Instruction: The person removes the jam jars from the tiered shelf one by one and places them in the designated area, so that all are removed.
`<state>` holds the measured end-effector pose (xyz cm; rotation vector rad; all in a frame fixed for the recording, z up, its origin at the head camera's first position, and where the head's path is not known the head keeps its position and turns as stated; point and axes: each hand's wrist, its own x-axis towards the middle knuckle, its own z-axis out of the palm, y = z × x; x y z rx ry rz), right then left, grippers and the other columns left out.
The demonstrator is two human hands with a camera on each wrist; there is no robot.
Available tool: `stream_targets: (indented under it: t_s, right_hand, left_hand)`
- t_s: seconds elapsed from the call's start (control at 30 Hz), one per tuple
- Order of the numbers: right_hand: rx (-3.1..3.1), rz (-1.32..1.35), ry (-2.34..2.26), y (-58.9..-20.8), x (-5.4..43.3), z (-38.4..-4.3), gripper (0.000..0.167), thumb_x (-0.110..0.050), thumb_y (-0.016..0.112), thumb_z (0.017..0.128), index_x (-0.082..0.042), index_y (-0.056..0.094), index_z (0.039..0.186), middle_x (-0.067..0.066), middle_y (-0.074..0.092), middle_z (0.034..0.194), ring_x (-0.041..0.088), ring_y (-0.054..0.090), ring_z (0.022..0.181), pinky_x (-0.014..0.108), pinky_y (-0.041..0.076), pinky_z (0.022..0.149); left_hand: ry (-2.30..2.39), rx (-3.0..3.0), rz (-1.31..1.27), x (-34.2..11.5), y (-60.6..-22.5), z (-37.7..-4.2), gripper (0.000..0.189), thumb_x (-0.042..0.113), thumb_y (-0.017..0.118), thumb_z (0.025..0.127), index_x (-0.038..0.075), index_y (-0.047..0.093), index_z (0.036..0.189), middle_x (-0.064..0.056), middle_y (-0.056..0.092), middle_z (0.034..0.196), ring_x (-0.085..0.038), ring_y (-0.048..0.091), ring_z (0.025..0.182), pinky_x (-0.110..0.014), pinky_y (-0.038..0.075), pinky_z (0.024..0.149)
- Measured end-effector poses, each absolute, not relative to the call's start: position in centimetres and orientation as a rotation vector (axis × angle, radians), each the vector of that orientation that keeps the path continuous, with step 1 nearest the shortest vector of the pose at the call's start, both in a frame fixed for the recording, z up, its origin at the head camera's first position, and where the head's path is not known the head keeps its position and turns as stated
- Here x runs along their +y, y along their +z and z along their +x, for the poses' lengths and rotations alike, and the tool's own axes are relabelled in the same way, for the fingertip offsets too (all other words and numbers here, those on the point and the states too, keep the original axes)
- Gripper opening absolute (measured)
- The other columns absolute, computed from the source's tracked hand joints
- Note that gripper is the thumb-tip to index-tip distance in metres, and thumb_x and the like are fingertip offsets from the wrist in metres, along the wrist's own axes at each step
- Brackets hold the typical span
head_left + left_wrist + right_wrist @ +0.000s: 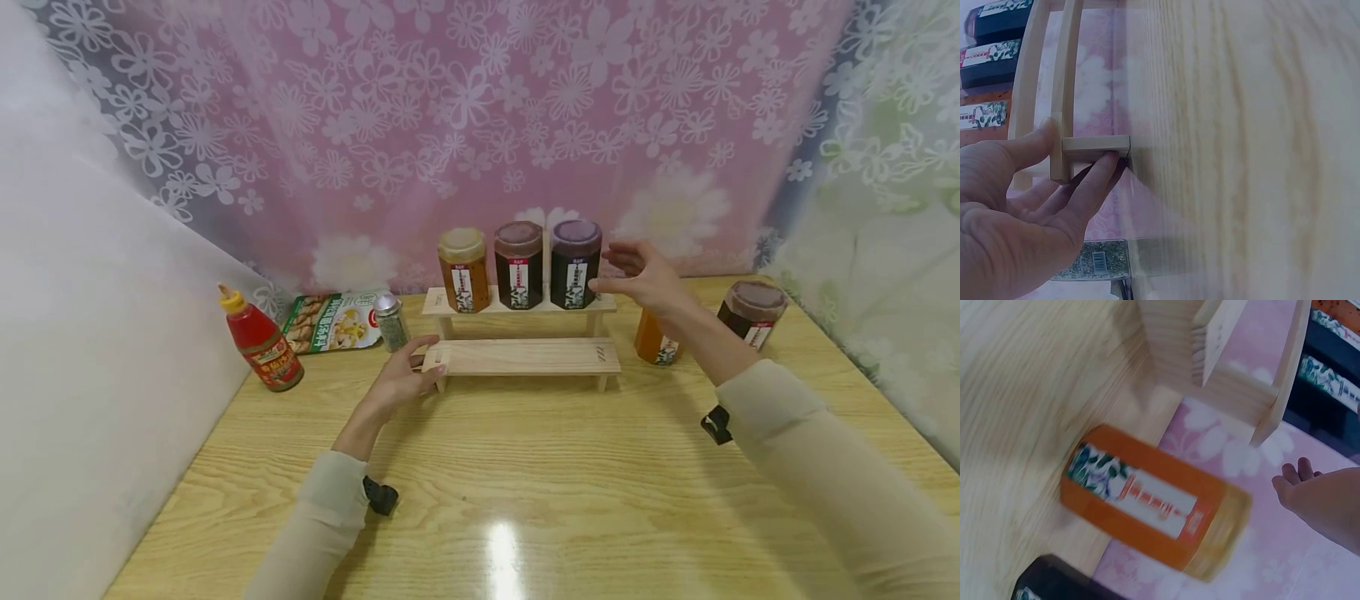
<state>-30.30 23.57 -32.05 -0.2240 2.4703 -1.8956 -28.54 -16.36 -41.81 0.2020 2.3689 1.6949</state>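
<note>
A two-step wooden shelf (525, 357) stands on the table. At the left end of its lower step, my left hand (401, 382) pinches the board, thumb on top and fingers against the leg in the left wrist view. The upper step carries a jar with an amber body and pale lid (465, 279), a dark jar with a brownish lid (518, 271), and a dark jar with a purple lid (576, 271). Beside the purple-lidded jar is my right hand (656, 283), fingers extended and apart, thumb at the jar's side; whether it touches cannot be told.
Right of the shelf stand an orange jar (1141, 500) and another dark jar (750, 312). On the left are a red sauce bottle (262, 343), a green food packet (337, 321) and a seasoning shaker (391, 323). A floral curtain (480, 125) hangs behind the table (450, 483).
</note>
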Motion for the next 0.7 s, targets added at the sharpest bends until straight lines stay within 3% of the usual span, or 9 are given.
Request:
stream_targets:
  t_s: [0.27,0.7]
  right_hand:
    - [2.461,-0.215,-1.946,-32.1,21.0,-31.2,0.091,-0.011,0.082,0.091,-0.006,0.025,0.161,0.019,0.037,0.162,0.035,0.035,0.148,0.051,0.03,0.123]
    - [2.545,-0.185,-2.008,-33.0,18.9,-31.8,0.092,-0.022,0.084,0.091,-0.01,0.026,0.161,0.016,0.035,0.161,0.033,0.032,0.15,0.054,0.031,0.122]
  left_hand:
    - [1.676,2.386,0.199,-16.2,-41.5,-28.3,0.061,0.009,0.065,0.104,0.014,0.04,0.159,-0.027,0.058,0.141,-0.036,0.064,0.122,-0.048,0.056,0.097]
    - [1.684,2.38,0.19,-16.3,-41.7,-28.5,0.062,0.008,0.065,0.104,0.012,0.039,0.16,-0.027,0.057,0.141,-0.036,0.064,0.122,-0.047,0.057,0.097]
